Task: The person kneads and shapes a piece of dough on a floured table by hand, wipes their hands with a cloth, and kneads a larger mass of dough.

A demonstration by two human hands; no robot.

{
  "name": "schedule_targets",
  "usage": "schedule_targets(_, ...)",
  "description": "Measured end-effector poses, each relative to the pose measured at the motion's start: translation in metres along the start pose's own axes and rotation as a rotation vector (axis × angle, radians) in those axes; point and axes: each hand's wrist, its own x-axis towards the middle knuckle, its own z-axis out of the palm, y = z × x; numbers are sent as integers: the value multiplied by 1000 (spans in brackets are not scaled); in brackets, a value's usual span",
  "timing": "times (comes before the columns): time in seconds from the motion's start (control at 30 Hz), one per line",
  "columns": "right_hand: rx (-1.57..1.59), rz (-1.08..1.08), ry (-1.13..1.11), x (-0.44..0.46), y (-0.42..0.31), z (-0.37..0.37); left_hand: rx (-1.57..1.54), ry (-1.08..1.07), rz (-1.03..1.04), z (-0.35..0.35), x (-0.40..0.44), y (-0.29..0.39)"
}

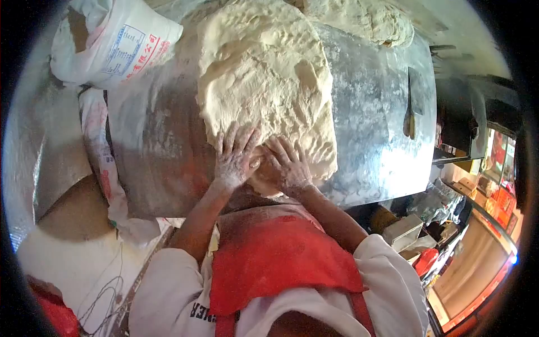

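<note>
A large slab of pale dough (pixel 266 73) lies across the metal table (pixel 370 118). On its near end rest both of my floured hands, side by side. My left hand (pixel 236 157) has its fingers spread on the dough's lower left part. Just right of it, my right hand (pixel 288 167) also presses on the dough, fingers apart. A fold of dough shows between and below the two palms. Neither hand grips anything.
An open white flour sack (pixel 126 48) stands at the upper left. More dough (pixel 359 21) lies at the back right. A knife-like tool (pixel 410 109) is on the table's right side. Boxes (pixel 403 231) sit below the right edge.
</note>
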Motion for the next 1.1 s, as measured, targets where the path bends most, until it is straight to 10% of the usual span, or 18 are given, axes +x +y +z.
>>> schedule_targets(0.23, 158, 43, 41, -16, 1, 5, 36, -23, 20, -25, -3, 8)
schedule_targets(0.4, 458, 115, 621, 25, 23, -68, -116, 124, 41, -78, 50, -7)
schedule_targets(0.67, 124, 224, 455, 105, 138, -82, 133, 30, 194, -38, 211, -45)
schedule_targets(1.1, 189, 119, 472, 128, 181, -102, 381, -179, 143, -61, 240, -34)
